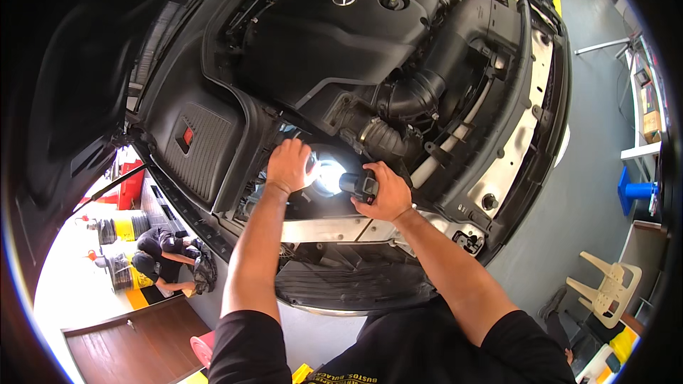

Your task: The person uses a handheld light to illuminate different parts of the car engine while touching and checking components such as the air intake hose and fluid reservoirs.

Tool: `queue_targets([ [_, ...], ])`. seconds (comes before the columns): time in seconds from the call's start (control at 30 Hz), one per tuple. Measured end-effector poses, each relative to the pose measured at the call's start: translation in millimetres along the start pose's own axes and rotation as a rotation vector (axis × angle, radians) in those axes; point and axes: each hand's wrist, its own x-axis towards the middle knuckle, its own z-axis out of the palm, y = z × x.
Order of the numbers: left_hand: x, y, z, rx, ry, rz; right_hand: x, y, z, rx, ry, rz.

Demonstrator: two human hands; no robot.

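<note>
one lamp (358, 186): short, black and lit, in the engine bay between the two hands, just behind the silver bar (320, 230) and near the ribbed hose (388, 141). its lit end points left.

right hand (388, 195): grips the lamp from the right; forefinger over the top, thumb below, so the body is pinched between them. the other fingers are mostly hidden, and i cannot tell how they lie.

left hand (289, 165): reaches down into the gap left of the glare (329, 178), back of the hand up, fingers bent and close together, thumb beside the bright patch. the fingertips are lost among the parts; i cannot tell whether they pinch anything.

lamp's weight: probably light, since one hand seems to carry it easily.

lamp's body: looks like a stiff shell that should not give under a firm squeeze; likely smooth, so oily fingers could slip.

lamp's lit end: probably the fragile part; best kept off metal edges and free of fingers.

lamp's hold: best round the black body, behind the lit end, thumb opposite forefinger, as the right hand has it.

cover (334, 28): broad, black, beyond the hands.

co-worker (167, 259): bent over at far left, by the drums (121, 270), well apart from the lamp.
</note>
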Motion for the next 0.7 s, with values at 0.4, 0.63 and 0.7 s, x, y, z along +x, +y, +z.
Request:
queue_targets([
  [0.4, 18, 39, -39, -0.227, -0.257, -0.774, 0, 1, -3, 0.055, 0.012, 0.078],
  [0.63, 8, 19, -56, -0.234, -0.375, -0.356, 0, 4, -3, 0.044, -0.064, 0.128],
  [0.7, 17, 19, -60, -0.168, -0.502, -0.519, -1, 5, -1, 0.050, -0.050, 0.119],
])
